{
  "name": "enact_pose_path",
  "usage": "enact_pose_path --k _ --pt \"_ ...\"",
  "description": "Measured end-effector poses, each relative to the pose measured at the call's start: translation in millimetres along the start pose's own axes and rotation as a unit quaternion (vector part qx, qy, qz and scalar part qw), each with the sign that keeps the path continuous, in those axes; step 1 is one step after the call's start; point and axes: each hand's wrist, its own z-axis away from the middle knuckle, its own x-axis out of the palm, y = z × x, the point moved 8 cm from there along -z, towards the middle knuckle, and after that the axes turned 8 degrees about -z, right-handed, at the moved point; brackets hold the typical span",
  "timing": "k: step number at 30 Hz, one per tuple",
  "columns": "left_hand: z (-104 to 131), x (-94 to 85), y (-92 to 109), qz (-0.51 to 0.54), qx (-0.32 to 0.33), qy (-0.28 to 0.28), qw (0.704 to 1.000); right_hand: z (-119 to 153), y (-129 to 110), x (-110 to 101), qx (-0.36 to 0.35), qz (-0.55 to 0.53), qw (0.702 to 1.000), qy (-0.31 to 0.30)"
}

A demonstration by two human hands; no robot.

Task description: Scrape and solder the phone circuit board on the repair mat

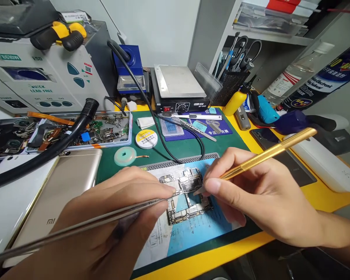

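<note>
My left hand is closed around long silver tweezers, their rear end reaching to the lower left. Its fingertips are at the left edge of a phone circuit board, and they hide the tweezer tips. Between thumb and fingers, my right hand pinches a craft knife with a gold knurled handle. The small blade points at the board's dark upper section, though I cannot tell whether it touches. The board lies flat on a blue and white sheet.
Phones, including a gold one, and a tray of board parts sit left. A black hose and cable cross the bench. Behind are a hot plate, a solder wick spool and a yellow bottle.
</note>
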Motion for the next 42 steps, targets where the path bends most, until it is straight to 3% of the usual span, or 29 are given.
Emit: enact_pose_path --k 7,10,14,28,42 --pt "0 10.8 2 0.006 0.038 -0.009 0.999 -4 -11 12 -0.094 0.106 0.990 -0.010" --pt "0 12.5 -2 0.005 0.023 0.001 1.000 -5 -15 14 -0.120 0.127 0.985 -0.010" --pt "2 10.2 -7 0.014 0.010 0.026 1.000 -3 -16 13 -0.143 0.159 0.977 0.004" --pt "4 7.3 -5 0.015 0.014 0.026 0.999 7 -20 12 -0.242 0.244 0.938 0.032" --pt "-3 24.9 0 0.031 -0.003 0.034 0.999 13 -16 10 -0.266 0.271 0.925 0.015"
